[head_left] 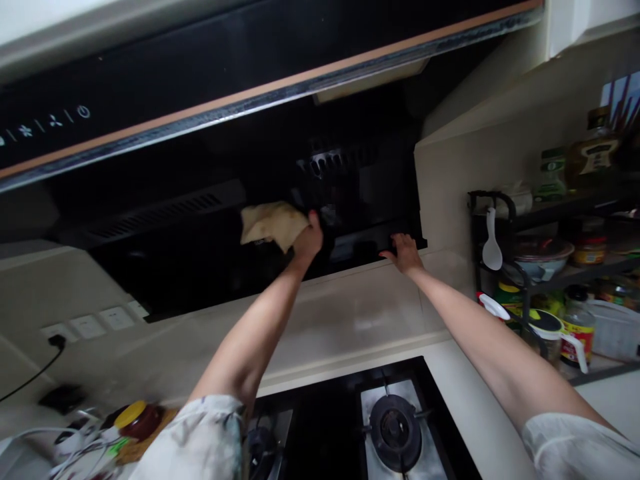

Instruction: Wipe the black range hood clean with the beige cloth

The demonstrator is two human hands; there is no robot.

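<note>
My left hand (309, 241) is closed on a pale yellow cloth (275, 223), which lies against the glossy black front panel of the range hood (200, 263). Part of the cloth sticks out to the left of my fingers. Farther right, my right hand (406, 253) rests with its fingers spread on the lower right edge of the same panel, holding nothing. A vent with slots (330, 161) shows above the cloth, and a longer slotted strip (160, 212) runs to its left.
Below stands a black gas stove with a burner (395, 432). At right, a black rack (525, 273) carries bottles, jars, a bowl and a hanging white spoon (492, 243). A yellow-lidded jar (137, 419) and cables are at lower left, under wall sockets (87, 326).
</note>
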